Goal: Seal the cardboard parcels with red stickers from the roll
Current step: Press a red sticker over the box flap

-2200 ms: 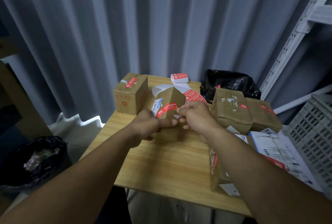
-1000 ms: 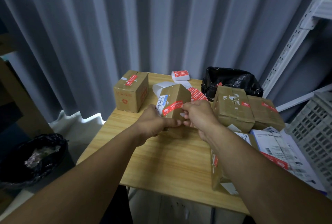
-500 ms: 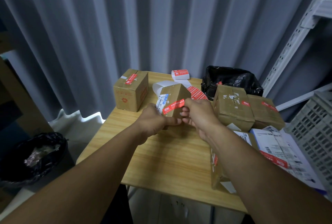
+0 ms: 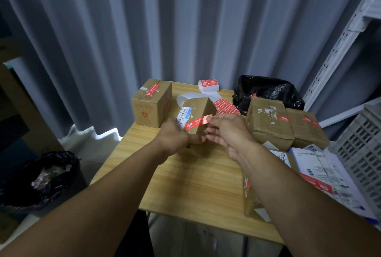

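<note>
A small brown parcel is tilted on one edge at the middle of the wooden table. My left hand grips its near lower corner. A red sticker lies across the parcel's near edge. My right hand touches the sticker's right end with its fingertips, fingers loosely bent. The sticker roll stands at the table's back, with its strip of red stickers trailing toward the parcel.
A stickered box stands at the back left. Two brown parcels with red stickers sit right, by a black bag. More parcels and a mailer lie near right. A crate and a bin flank the table.
The red sticker's right end now lies further round the parcel's edge. My right hand has slid up and right along it. The left hand keeps its hold.
</note>
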